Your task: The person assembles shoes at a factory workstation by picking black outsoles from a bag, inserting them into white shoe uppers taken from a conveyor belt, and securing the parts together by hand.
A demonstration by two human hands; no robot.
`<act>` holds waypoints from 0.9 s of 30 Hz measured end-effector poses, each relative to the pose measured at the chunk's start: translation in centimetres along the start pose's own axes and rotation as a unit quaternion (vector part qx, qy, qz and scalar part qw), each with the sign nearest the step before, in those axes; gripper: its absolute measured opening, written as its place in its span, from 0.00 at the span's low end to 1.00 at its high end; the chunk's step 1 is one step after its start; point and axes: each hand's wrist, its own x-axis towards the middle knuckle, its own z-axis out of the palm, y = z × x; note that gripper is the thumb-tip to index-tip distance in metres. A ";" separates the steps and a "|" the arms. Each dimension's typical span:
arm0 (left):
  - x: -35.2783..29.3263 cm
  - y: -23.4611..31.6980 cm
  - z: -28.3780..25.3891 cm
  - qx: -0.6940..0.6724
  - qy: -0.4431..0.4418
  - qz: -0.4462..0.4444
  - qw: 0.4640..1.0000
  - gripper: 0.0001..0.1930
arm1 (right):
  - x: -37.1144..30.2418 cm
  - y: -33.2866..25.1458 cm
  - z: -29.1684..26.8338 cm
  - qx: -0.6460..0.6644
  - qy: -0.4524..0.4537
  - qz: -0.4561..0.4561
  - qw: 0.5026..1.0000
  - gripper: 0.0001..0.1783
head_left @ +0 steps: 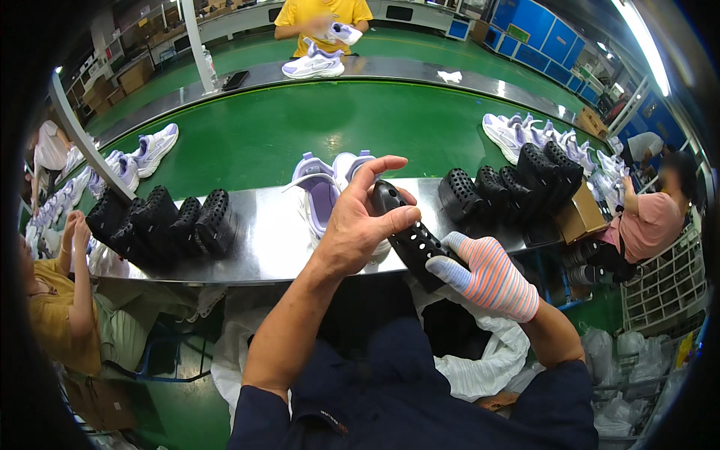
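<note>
A black perforated plastic shoe tree (417, 247) slants between my two hands above the steel bench edge. My bare left hand (352, 229) grips its upper rounded end, thumb on top and the index finger reaching past it. Around its lower part closes my right hand (491, 276), in a white glove with orange and blue stripes. Just behind my left hand stands a pair of white and lavender sneakers (321, 201), partly covered by that hand. Rows of black shoe trees stand on the bench at the left (216, 221) and at the right (461, 195).
A green conveyor belt (300, 124) runs beyond the steel bench (262, 255). White sneakers line up at its left (156, 150) and right (504, 135). Co-workers sit on both sides; another in yellow (322, 19) handles a shoe opposite. A white sack (487, 360) hangs below the bench.
</note>
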 end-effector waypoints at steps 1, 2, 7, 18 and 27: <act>0.3 0.0 -0.4 -0.004 -0.002 0.008 1.000 0.36 | 0.5 -0.2 0.3 0.036 -0.002 0.010 0.999 0.20; 0.7 0.2 -0.5 -0.032 -0.006 0.003 0.999 0.36 | 1.0 0.4 1.1 0.057 0.012 0.020 0.998 0.19; 4.1 3.1 -3.5 0.263 0.028 -0.003 0.964 0.45 | 5.1 0.6 0.4 0.174 0.029 0.035 0.984 0.18; 12.2 -2.3 -6.1 0.690 -0.020 -0.056 0.721 0.11 | 15.5 3.0 0.2 -0.301 -0.128 0.050 0.944 0.18; 11.2 -6.4 -6.4 0.591 0.041 -0.023 0.805 0.13 | 15.8 5.6 5.9 -0.252 -0.073 0.100 0.960 0.17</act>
